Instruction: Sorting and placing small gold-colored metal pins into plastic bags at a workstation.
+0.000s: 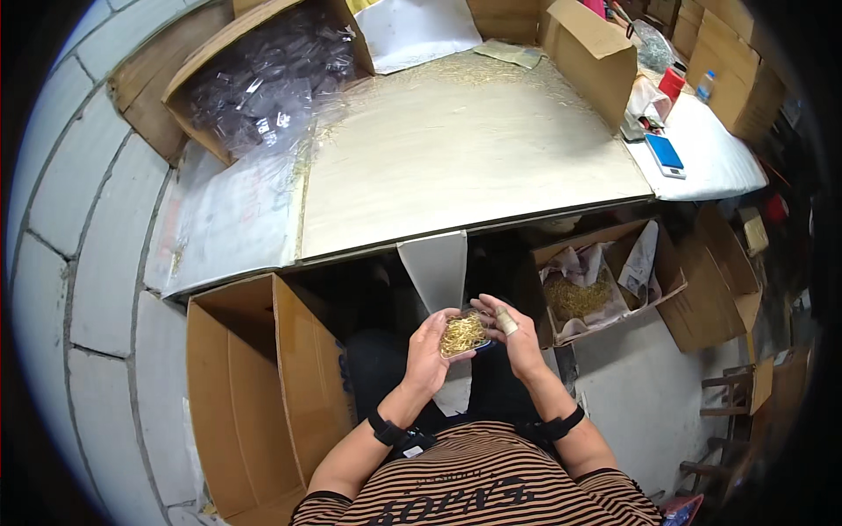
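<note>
In front of my body, below the table's near edge, a small clear plastic box (454,354) is full of thin gold-coloured metal pieces (464,334). Their exact kind is too small to make out. My left hand (424,352) grips the box from its left side, thumb along the edge. At its right side, my right hand (524,344) has its fingers closed on the far right corner. Pale tape (506,321) wraps one right finger. Under the hands, a white board or strip (438,267) slopes down from the table edge.
A pale worktable (465,145) has loose gold pieces scattered at its back. Clear plastic boxes (263,96) fill a carton at back left. A blue-topped scale (665,155) lies at right. Below stand a tall carton (241,394) at left and a carton of gold pieces (576,298) at right.
</note>
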A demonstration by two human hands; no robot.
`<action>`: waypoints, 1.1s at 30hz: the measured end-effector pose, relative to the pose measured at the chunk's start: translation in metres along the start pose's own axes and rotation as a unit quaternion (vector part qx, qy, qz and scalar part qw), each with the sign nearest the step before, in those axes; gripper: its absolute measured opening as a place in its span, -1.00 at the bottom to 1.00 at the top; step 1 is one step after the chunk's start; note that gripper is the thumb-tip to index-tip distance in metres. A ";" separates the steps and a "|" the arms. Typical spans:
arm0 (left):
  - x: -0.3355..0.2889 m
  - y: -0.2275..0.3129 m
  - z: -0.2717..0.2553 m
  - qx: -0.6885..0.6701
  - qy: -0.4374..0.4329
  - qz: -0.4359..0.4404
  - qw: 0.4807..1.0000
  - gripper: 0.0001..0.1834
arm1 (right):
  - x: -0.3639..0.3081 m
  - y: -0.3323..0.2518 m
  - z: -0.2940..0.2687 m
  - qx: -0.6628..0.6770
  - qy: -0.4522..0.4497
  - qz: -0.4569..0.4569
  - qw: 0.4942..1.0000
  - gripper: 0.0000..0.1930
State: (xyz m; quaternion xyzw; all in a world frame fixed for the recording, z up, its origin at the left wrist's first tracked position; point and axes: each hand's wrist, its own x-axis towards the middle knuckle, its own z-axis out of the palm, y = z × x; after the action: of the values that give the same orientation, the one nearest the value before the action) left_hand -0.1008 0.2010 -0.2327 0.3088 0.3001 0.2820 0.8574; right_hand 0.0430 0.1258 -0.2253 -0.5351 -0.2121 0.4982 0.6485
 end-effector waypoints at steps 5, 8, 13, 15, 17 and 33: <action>-0.002 0.006 -0.002 0.021 0.012 0.017 1.000 -0.65 | 0.011 0.020 0.011 -0.015 -0.090 -0.060 0.994 -0.57; -0.002 0.007 -0.001 0.015 0.014 0.021 1.000 -0.65 | 0.009 0.011 0.011 0.115 -0.064 0.047 0.990 -0.58; 0.002 0.001 -0.002 0.009 -0.006 0.007 1.000 -0.66 | 0.014 0.024 0.009 0.021 -0.082 -0.050 0.995 -0.60; 0.002 0.002 0.000 0.003 -0.002 0.005 1.000 -0.68 | 0.015 0.023 0.008 -0.021 -0.083 -0.079 0.993 -0.60; 0.000 0.006 0.004 0.043 0.001 -0.019 0.999 -0.71 | 0.015 0.014 0.007 -0.070 -0.087 -0.033 0.993 -0.64; 0.000 0.000 0.003 0.031 0.020 -0.021 0.999 -0.64 | 0.006 0.027 0.007 -0.107 -0.077 -0.092 0.987 -0.60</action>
State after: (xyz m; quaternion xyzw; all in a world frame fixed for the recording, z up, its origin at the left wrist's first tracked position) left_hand -0.0986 0.2000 -0.2311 0.3233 0.3319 0.2605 0.8470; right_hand 0.0289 0.1324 -0.2487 -0.5395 -0.3614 0.4510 0.6124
